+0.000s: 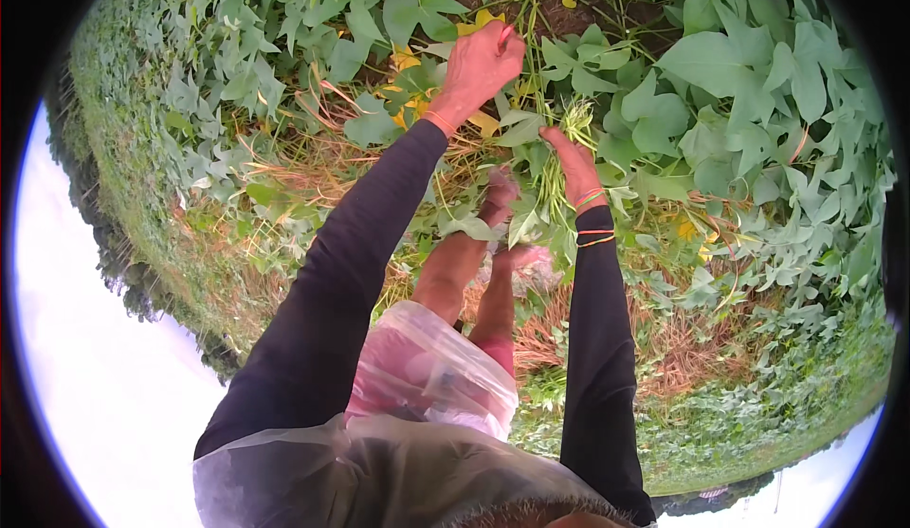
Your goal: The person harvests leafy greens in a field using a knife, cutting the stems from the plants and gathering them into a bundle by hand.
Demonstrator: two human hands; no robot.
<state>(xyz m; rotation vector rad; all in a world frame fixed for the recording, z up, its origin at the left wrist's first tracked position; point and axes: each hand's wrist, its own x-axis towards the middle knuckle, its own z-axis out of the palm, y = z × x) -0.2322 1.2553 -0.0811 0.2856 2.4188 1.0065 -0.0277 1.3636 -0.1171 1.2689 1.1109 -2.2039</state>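
Note:
My left hand is closed among the leafy vines in the upper middle. A small red thing pokes out at its fingers, but its kind is too hidden to tell. Thin upright green stems run right beside these fingers. Lower and to the right, my right hand grips a bundle of cut green vine stems, their pale ends gathered at the top and leaves hanging below. Coloured rubber bands circle the right wrist and sleeve.
Broad green leaves cover the ground ahead and to both sides. Yellow leaves and dry brown stalks lie between them. Bare soil shows at the top. My legs stand among the vines below my hands.

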